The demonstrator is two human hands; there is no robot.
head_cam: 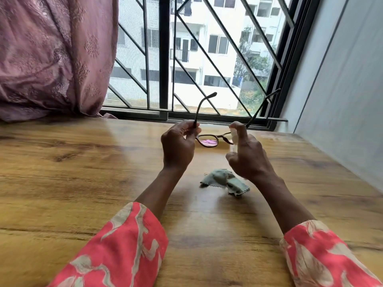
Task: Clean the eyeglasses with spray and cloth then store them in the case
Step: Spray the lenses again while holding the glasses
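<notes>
A person sat at a wooden worktop [83,172] beside a barred window [163,59], seen from a camera on their head looking down at both arms. Both forearms reached forward from coral-pink sleeves [124,245] with a pale floral print.

The left hand [178,146] was raised above the worktop, its fingers [189,129] pinched closed on the eyeglasses [211,139] at the corner where the left temple arm met the frame. The glasses had a dark, thin frame and were held open, lenses toward the person, with both temple arms pointing up and away toward the window. The visible lens showed a pink reflection.

The right hand [248,156] was held just beside the glasses, covering the other lens. Its fingers were curled around a small clear spray bottle [234,137], with one finger on top of the bottle's head. The bottle was partly hidden by the hand and blurred, so its nozzle direction could not be told.

A crumpled pale green cleaning cloth [219,180] with zigzag edges lay on the worktop below the hands, nearer the person, partly under the right wrist in the view.

A mauve patterned curtain [51,59] hung at the far left, its hem resting on the worktop. White apartment buildings showed through the window. A grey wall [342,90] ran along the right.
</notes>
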